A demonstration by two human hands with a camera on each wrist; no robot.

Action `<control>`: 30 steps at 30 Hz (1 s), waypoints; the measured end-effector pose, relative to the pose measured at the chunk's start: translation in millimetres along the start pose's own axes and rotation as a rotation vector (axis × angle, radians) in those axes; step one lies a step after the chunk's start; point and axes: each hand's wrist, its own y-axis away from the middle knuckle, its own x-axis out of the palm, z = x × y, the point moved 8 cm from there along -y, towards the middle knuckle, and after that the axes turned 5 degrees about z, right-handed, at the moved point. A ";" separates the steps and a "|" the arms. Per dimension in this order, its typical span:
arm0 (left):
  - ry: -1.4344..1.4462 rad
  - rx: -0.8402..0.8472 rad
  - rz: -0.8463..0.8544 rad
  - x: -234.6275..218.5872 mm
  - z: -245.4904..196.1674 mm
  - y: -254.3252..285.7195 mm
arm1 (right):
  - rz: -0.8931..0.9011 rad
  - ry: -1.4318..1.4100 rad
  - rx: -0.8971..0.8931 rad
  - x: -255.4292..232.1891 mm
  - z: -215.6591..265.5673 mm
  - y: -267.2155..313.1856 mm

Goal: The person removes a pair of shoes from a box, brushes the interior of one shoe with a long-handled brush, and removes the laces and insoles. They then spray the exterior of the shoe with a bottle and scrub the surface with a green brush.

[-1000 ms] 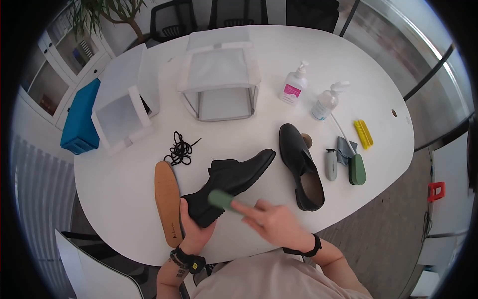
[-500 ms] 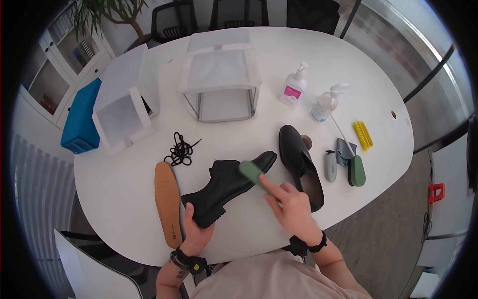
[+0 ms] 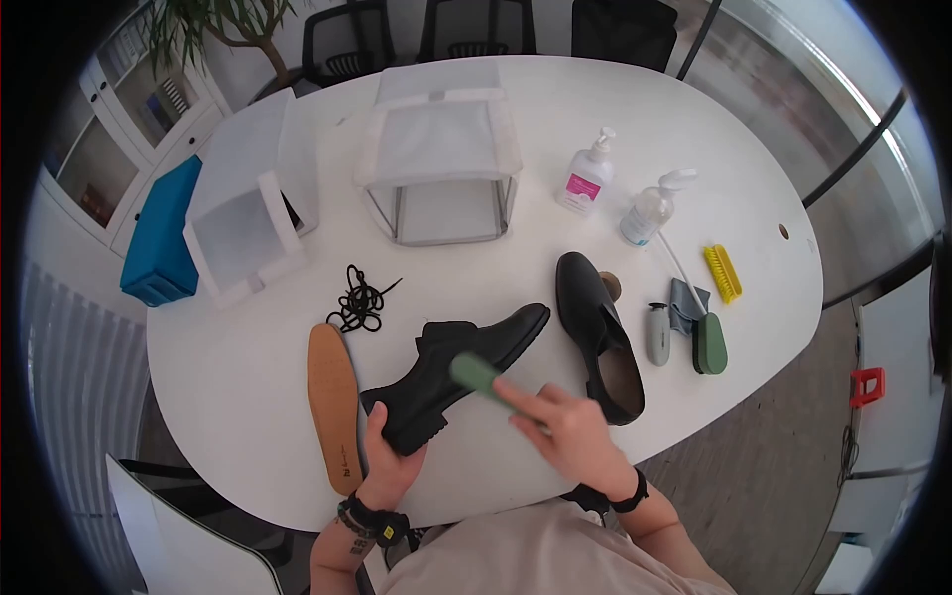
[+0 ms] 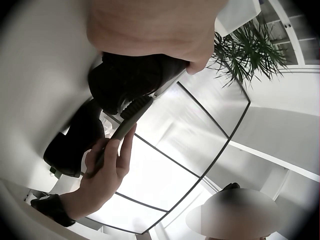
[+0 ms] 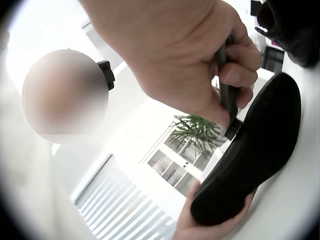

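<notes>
A black leather shoe (image 3: 496,342) lies tilted on its side, its toe pointing to the far right. My left hand (image 3: 392,471) grips it around the heel, thumb up along the back. In my right hand (image 3: 575,436) is a green-backed shoe brush (image 3: 474,372), the index finger stretched along its handle. The brush head overlaps the shoe's side in the head view. Dark bristles (image 4: 136,107) face the shoe in the left wrist view. A second black shoe (image 3: 577,283) stands upright just beyond my right hand. Left of the held shoe lies a tan insole (image 3: 333,407).
Black shoelaces (image 3: 362,302) lie beyond the insole. Two mesh boxes (image 3: 436,139) and a blue case (image 3: 162,233) stand at the back left. To the right are a pump bottle (image 3: 585,178), a clear bottle (image 3: 650,210), a yellow brush (image 3: 724,274) and another green brush (image 3: 711,345).
The brush in my right hand went from near the heel toward the toe, then partway back to the shoe's middle. My left hand keeps its hold and the shoe stays nearly in place.
</notes>
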 end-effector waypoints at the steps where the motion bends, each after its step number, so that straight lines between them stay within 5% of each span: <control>1: 0.003 -0.005 -0.010 1.3 -0.4 1.1 | 0.047 -0.020 -0.032 3.7 5.2 1.7; 3: 0.004 -0.010 -0.026 4.1 -2.5 2.3 | 0.097 -0.044 -0.065 6.9 5.7 -1.2; 5: 0.038 -0.016 -0.029 5.6 -2.7 3.4 | -0.082 0.074 0.153 -14.9 -23.4 -11.3; 13: 0.031 -0.006 -0.032 1.5 0.3 2.9 | 0.018 -0.014 0.066 -10.9 -16.0 -7.0; 15: 0.032 0.002 -0.039 1.4 -1.6 5.1 | -0.157 0.094 0.202 -26.4 -40.5 -14.3; 30: -0.005 -0.024 0.047 18.1 -2.0 2.8 | 0.026 0.010 0.143 -15.1 -15.6 -10.2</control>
